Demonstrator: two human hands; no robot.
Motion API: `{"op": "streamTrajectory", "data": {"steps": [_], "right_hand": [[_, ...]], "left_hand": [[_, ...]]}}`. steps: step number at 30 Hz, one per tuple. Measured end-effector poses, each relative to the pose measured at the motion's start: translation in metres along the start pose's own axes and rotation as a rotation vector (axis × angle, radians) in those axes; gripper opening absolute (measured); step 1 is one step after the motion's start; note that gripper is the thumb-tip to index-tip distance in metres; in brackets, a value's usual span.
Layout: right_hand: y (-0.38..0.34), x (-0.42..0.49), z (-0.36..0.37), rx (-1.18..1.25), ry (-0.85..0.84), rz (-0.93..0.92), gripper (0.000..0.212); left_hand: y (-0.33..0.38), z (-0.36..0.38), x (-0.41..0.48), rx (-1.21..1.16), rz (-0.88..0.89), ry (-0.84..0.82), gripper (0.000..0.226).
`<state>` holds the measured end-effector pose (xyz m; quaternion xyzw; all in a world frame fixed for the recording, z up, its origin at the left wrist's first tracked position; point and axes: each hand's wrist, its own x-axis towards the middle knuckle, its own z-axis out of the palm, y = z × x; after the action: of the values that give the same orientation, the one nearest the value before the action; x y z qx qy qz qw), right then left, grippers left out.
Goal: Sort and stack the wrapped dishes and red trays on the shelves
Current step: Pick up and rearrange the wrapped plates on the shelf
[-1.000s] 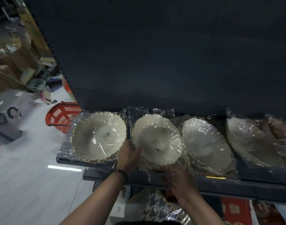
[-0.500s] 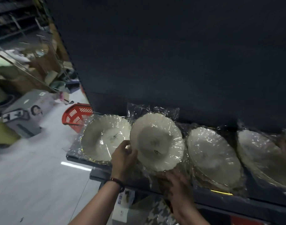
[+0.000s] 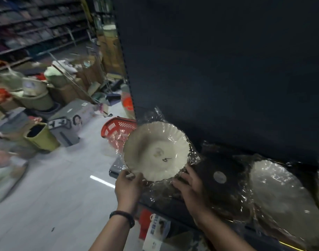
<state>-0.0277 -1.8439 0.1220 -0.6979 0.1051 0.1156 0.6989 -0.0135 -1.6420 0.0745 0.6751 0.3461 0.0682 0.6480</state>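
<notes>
A white scalloped dish wrapped in clear plastic (image 3: 156, 151) is tilted up at the left end of the dark shelf (image 3: 175, 205). My left hand (image 3: 129, 187) grips its lower left rim. My right hand (image 3: 192, 189) holds its lower right edge and the loose wrap. To the right on the shelf lies a dark wrapped item with a round sticker (image 3: 220, 177). Further right lies another white wrapped dish (image 3: 281, 192). The dish that stood at the far left is hidden behind the raised one.
A red plastic basket (image 3: 117, 129) sits on the floor behind the raised dish. Boxes (image 3: 72, 120), bins (image 3: 41, 138) and clutter fill the aisle on the left. A dark back panel (image 3: 227, 69) rises above the shelf. Packaged goods (image 3: 155, 234) hang below the shelf edge.
Both hands have lifted the wrapped dish off its spot and carried it left to the shelf's end. The view has swung left, showing more of the aisle.
</notes>
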Motion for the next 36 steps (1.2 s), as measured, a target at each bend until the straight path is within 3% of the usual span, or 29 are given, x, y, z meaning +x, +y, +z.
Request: {"op": "streamTrajectory", "data": {"steps": [4,10,13,16,18,21,24,27,31,36], "right_hand": [[0.005,0.023,0.022,-0.102,-0.021,-0.034,0.038],[0.032,0.058,0.032,-0.435,0.111,0.011,0.041],[0.036,0.067,0.028,-0.63,0.201,-0.061,0.041],[0.029,0.066,0.024,-0.795,0.202,-0.116,0.065],[0.031,0.067,0.022,-0.965,0.173,-0.171,0.076],[0.041,0.071,0.024,-1.148,0.096,-0.212,0.077],[0.045,0.075,0.028,-1.204,0.04,-0.13,0.081],[0.048,0.078,0.029,-1.215,0.013,-0.087,0.085],[0.049,0.086,0.03,-1.29,-0.001,-0.044,0.08],[0.034,0.096,0.021,-1.159,-0.121,0.008,0.078]], "left_hand": [[-0.025,-0.008,0.035,-0.061,-0.094,-0.012,0.023],[-0.08,0.008,0.086,-0.015,-0.162,-0.118,0.028],[-0.031,0.004,0.045,0.084,-0.163,-0.191,0.049],[-0.002,-0.009,0.022,0.323,0.036,-0.041,0.043],[-0.001,-0.017,0.021,0.549,0.344,0.112,0.053],[-0.017,-0.021,0.038,0.995,0.735,-0.029,0.058],[-0.028,-0.024,0.046,1.126,0.733,-0.174,0.064],[-0.035,-0.026,0.049,1.049,0.729,-0.19,0.064],[-0.038,-0.03,0.056,0.976,0.744,-0.217,0.044],[-0.024,-0.028,0.064,0.968,0.82,-0.243,0.032]]}}
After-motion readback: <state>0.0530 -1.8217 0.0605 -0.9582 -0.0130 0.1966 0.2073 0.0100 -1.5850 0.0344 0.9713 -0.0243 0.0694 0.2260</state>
